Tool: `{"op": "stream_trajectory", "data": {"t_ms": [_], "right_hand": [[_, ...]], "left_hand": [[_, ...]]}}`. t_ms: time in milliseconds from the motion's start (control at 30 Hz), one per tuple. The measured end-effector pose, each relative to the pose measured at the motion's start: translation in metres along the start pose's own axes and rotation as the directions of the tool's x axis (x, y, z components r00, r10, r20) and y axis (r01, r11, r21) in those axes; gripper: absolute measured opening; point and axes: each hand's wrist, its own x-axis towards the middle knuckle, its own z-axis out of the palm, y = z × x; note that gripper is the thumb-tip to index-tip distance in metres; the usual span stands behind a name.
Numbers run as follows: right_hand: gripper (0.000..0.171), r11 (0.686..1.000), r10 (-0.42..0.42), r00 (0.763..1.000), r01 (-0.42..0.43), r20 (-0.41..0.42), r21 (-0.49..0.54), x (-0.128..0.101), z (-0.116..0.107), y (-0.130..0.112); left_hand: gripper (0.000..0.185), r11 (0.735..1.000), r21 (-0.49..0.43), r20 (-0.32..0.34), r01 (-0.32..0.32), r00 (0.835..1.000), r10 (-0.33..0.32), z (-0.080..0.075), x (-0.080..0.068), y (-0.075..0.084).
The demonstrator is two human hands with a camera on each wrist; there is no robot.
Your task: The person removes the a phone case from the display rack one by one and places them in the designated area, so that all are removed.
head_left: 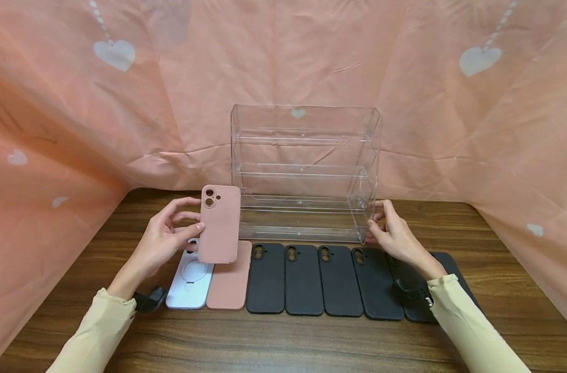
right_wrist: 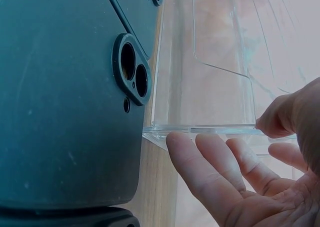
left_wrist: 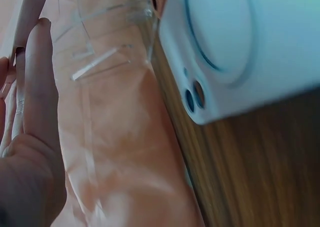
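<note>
A pink phone case, its two-hole camera cutout at the upper left, stands upright in my left hand. The thumb presses its near face at the left edge while the fingers go behind it. It overlaps the lower left corner of a clear acrylic tiered rack in the head view. At the rack's lower right corner, my right hand grips the side panel. The right wrist view shows the thumb on one side of that panel and the fingertips against the other.
Along the rack's front lies a row of phone cases: a white case with a ring, another pink case and several black cases. My right forearm crosses above the rightmost black ones. A pink curtain surrounds the wooden table.
</note>
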Motion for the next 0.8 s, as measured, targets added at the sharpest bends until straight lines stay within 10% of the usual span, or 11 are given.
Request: {"op": "stream_trajectory", "data": {"t_ms": [800], "right_hand": [[0.039, 0.998, -0.02, 1.0, 0.019, -0.021, -0.066, 0.001, 0.001, 0.0]], "left_hand": [[0.049, 0.996, -0.003, 0.023, 0.094, 0.995, -0.094, -0.052, -0.021, -0.026]]}}
